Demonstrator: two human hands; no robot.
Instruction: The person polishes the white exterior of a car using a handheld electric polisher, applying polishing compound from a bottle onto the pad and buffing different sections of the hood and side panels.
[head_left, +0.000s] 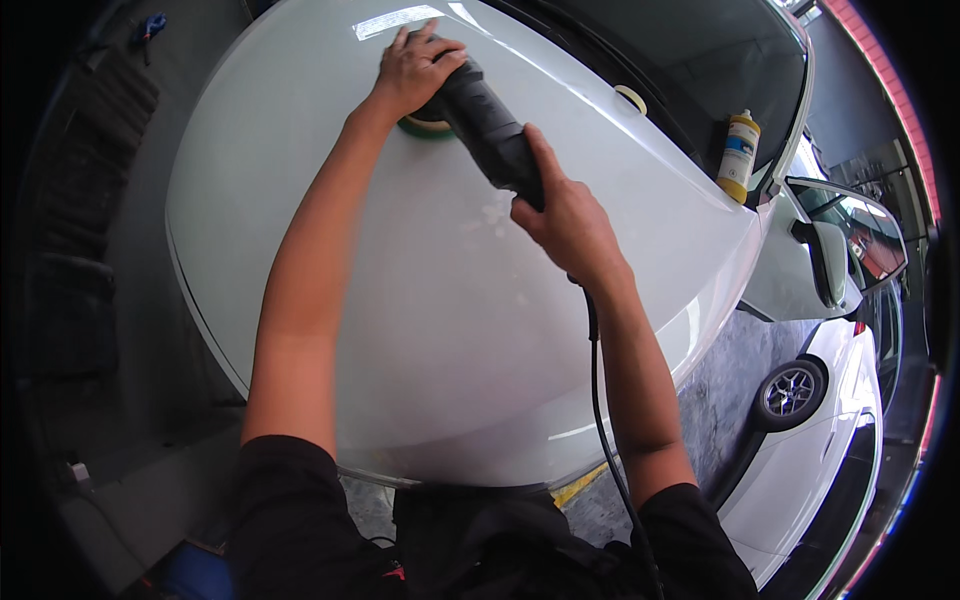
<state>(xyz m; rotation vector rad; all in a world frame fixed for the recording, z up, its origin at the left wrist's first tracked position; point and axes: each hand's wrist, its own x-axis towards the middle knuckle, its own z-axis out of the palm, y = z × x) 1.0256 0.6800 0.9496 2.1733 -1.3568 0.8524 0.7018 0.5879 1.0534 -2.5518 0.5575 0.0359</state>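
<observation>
A black corded rotary polisher lies diagonally over the white car hood. My left hand is closed over the polisher's head, near the top of the view. Around the rear handle my right hand is wrapped, with the index finger stretched along the body. Under the head, the edge of a green polishing pad shows against the hood; most of its face is hidden. Faint whitish smudges mark the paint below the tool. From the handle a black power cord runs down past my right forearm.
By the windshield's base stand a compound bottle with yellowish contents and a roll of masking tape. The car's side mirror juts out at right. Another white car is parked beyond. Dark cloths hang at left.
</observation>
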